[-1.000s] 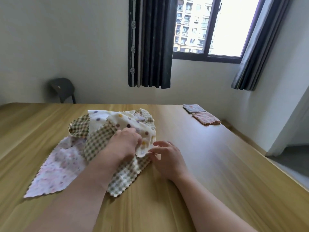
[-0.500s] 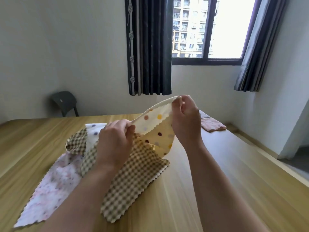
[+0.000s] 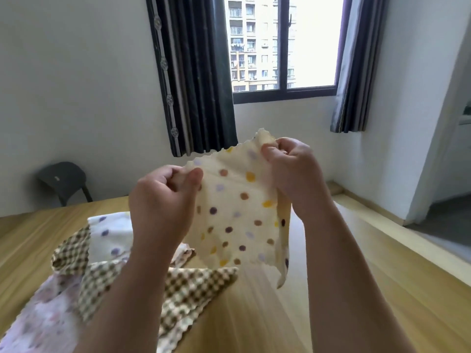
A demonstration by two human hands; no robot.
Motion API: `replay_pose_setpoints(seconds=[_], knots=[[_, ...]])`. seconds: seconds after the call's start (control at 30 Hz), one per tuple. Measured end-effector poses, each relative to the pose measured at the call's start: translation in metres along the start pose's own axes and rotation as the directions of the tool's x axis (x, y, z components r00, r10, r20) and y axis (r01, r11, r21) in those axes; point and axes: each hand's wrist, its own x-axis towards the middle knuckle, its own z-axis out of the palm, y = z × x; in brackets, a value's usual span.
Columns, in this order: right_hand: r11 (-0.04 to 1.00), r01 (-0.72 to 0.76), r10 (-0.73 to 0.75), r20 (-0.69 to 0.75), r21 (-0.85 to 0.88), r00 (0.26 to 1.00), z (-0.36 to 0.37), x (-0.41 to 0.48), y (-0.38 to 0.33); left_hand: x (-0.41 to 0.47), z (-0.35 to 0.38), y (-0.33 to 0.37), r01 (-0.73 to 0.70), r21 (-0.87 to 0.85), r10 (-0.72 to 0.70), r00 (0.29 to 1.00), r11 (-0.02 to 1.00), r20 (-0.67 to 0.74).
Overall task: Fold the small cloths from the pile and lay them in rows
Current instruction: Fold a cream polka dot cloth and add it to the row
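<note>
A cream cloth with coloured dots [image 3: 239, 215] hangs in the air above the wooden table [image 3: 382, 289]. My left hand [image 3: 163, 205] pinches its upper left corner. My right hand [image 3: 293, 174] pinches its upper right corner, a little higher. The cloth's lower edge dangles free above the table. Below and to the left lies the pile: a brown checked cloth [image 3: 193, 289], a white cloth with purple dots [image 3: 112, 238] and a pale pink flowered cloth [image 3: 46, 319]. My forearms hide part of the pile.
A dark stool [image 3: 63, 179] stands by the wall at the far left. Dark curtains [image 3: 196, 80] flank a window [image 3: 280, 47] straight ahead. The table's right edge runs along a narrow strip of floor beside the white wall.
Both hands have lifted the dotted cloth off the pile and spread it out between them in the air. The camera has tilted up, so the folded cloths at the far right are out of view.
</note>
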Motion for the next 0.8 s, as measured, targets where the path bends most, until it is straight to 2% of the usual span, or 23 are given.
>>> replay_pose_setpoints(seconds=[0.1, 0.2, 0.33, 0.4, 0.53, 0.63, 0.7, 0.8], knots=[[0.993, 0.014, -0.025, -0.085, -0.118, 0.996, -0.024, 0.007, 0.006, 0.009, 0.023, 0.01, 0.207, -0.107, -0.193, 0.973, 0.972, 0.129], [0.989, -0.026, 0.007, -0.124, -0.149, 0.992, -0.043, 0.012, 0.012, 0.015, 0.036, 0.015, 0.376, -0.201, -0.316, 0.908, 0.905, 0.277], [0.983, -0.108, 0.094, -0.094, -0.151, 0.991, -0.053, 0.015, 0.022, 0.023, 0.033, 0.016, 0.552, -0.304, -0.373, 0.791, 0.776, 0.485], [0.976, -0.139, 0.122, -0.107, -0.17, 0.987, -0.054, 0.014, 0.025, 0.026, 0.031, 0.012, 0.599, -0.298, -0.373, 0.741, 0.743, 0.558], [0.968, -0.156, 0.133, -0.125, -0.194, 0.983, -0.051, 0.014, 0.024, 0.025, 0.033, 0.006, 0.628, -0.327, -0.356, 0.714, 0.706, 0.603], [0.961, -0.155, 0.123, -0.149, -0.23, 0.981, -0.053, 0.014, 0.023, 0.027, 0.038, 0.002, 0.636, -0.419, -0.397, 0.752, 0.648, 0.527], [0.951, -0.147, 0.103, -0.172, -0.272, 0.98, -0.056, 0.013, 0.021, 0.029, 0.039, -0.001, 0.638, -0.499, -0.426, 0.767, 0.586, 0.481], [0.955, -0.116, 0.062, -0.197, -0.274, 0.978, -0.066, 0.009, 0.014, 0.031, 0.037, -0.003, 0.686, -0.561, -0.415, 0.727, 0.463, 0.547]])
